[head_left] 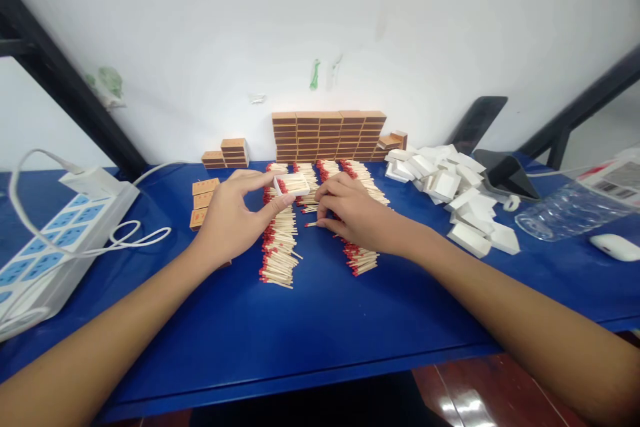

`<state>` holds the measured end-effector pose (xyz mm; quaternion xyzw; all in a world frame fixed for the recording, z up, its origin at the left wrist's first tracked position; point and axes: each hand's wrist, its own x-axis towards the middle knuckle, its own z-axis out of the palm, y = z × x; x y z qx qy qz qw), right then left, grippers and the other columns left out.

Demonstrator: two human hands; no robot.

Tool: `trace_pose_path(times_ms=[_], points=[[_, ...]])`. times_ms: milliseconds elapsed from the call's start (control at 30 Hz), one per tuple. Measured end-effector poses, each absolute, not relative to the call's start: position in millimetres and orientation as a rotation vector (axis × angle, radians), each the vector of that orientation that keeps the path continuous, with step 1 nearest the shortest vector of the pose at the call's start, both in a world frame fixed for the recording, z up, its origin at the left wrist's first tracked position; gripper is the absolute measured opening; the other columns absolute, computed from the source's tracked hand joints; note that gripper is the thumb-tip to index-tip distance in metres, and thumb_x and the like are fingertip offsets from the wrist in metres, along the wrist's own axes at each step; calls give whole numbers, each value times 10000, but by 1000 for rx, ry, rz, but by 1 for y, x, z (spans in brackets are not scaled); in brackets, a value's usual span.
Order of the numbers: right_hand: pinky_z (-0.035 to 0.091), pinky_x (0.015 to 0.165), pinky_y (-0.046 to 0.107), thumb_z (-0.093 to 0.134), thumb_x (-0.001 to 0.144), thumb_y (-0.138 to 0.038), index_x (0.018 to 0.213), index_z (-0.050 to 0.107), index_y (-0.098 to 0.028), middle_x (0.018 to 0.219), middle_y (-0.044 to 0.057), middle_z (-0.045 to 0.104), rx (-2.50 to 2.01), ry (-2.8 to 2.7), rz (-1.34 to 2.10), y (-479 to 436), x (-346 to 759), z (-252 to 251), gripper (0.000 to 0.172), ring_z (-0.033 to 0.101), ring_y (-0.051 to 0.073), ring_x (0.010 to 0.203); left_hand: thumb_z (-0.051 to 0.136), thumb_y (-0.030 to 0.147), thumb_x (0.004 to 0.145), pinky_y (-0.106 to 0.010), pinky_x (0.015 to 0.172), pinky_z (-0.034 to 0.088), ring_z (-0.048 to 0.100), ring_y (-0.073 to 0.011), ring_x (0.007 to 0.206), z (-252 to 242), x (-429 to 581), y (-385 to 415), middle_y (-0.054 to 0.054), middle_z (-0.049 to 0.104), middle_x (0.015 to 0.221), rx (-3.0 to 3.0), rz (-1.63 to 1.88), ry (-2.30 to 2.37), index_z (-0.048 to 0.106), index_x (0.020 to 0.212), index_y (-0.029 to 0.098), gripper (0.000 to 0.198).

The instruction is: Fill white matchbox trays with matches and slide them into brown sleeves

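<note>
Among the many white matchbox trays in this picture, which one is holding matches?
The white tray in the left hand: red-headed matches lie inside it. The other trays, heaped loosely at the right, show no matches.

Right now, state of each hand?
Left hand: closed on a white tray of matches.
Right hand: closed, apparently pinching a single match.
</note>
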<state>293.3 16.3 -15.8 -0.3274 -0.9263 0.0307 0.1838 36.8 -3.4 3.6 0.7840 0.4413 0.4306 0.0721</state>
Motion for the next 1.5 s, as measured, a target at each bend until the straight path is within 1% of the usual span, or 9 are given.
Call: trace_pose_path(times_ms=[167, 300, 533, 700, 900, 1033, 1167, 1333, 1500], points=[[470, 992, 496, 602, 1032, -187, 952, 668, -196, 1158, 133, 659, -858, -2598, 87, 15, 294, -10, 104, 519, 295, 1166, 709, 634, 942, -445, 978, 572, 711, -291, 1101, 0, 34, 0, -79, 813, 1131, 2456, 1230, 1401, 814, 1178, 241, 470], [467, 1005, 503, 585, 1042, -189, 953, 654, -194, 1155, 130, 661, -875, -2571, 93, 15, 295, -6, 113, 528, 291, 1162, 692, 635, 955, -458, 997, 559, 684, -290, 1116, -5, 32, 1, -84, 805, 1118, 2493, 1155, 1410, 791, 1247, 234, 506], [470, 1027, 496, 691, 991, -196, 944, 672, -200, 1158, 122, 663, -855, -2596, 78, 13, 290, -19, 51, 518, 293, 1166, 690, 609, 968, -443, 1006, 555, 678, -283, 1127, -4, 32, 1, -94, 802, 1131, 2528, 1149, 1387, 784, 1262, 207, 506], [478, 1017, 503, 677, 1009, -217, 1004, 672, -195, 1131, 125, 661, -894, -2602, 130, 11, 290, -18, 23, 519, 296, 1161, 690, 601, 971, -444, 1006, 555, 677, -284, 1127, -2, 33, 0, -83, 802, 1124, 2520, 1128, 1389, 784, 1266, 227, 485], [468, 1003, 492, 671, 1001, -184, 929, 685, -183, 1186, 141, 662, -867, -2615, 59, 12, 290, -17, 73, 511, 305, 1187, 711, 576, 965, -437, 1001, 555, 671, -288, 1128, -4, 32, 0, -87, 799, 1126, 2507, 1135, 1385, 784, 1270, 219, 475], [453, 1017, 512, 626, 1028, -208, 940, 665, -206, 1150, 129, 672, -834, -2477, 33, 12, 294, -4, 97, 525, 298, 1148, 723, 514, 976, -438, 998, 552, 668, -287, 1128, -5, 31, 0, -87, 798, 1136, 2537, 1088, 1378, 782, 1267, 200, 433], [454, 1022, 533, 631, 1024, -206, 956, 644, -230, 1175, 121, 678, -862, -2252, -10, 9, 291, 5, 73, 534, 311, 1186, 758, 468, 961, -423, 997, 550, 664, -280, 1144, -7, 34, -2, -78, 799, 1154, 2531, 1086, 1289, 783, 1266, 207, 402], [466, 1040, 525, 650, 1016, -204, 948, 632, -236, 1172, 112, 685, -839, -2177, -42, 5, 280, -5, 77, 541, 301, 1177, 774, 517, 941, -414, 1016, 543, 671, -268, 1164, -8, 43, -8, -61, 800, 1181, 2454, 1108, 1121, 794, 1241, 238, 410], [472, 1027, 495, 663, 1015, -210, 949, 645, -234, 1141, 95, 699, -793, -2143, -23, 6, 278, -6, 73, 550, 282, 1143, 781, 527, 931, -420, 1053, 534, 677, -265, 1185, -7, 43, -10, -54, 801, 1194, 2379, 1111, 1095, 790, 1261, 258, 426]])
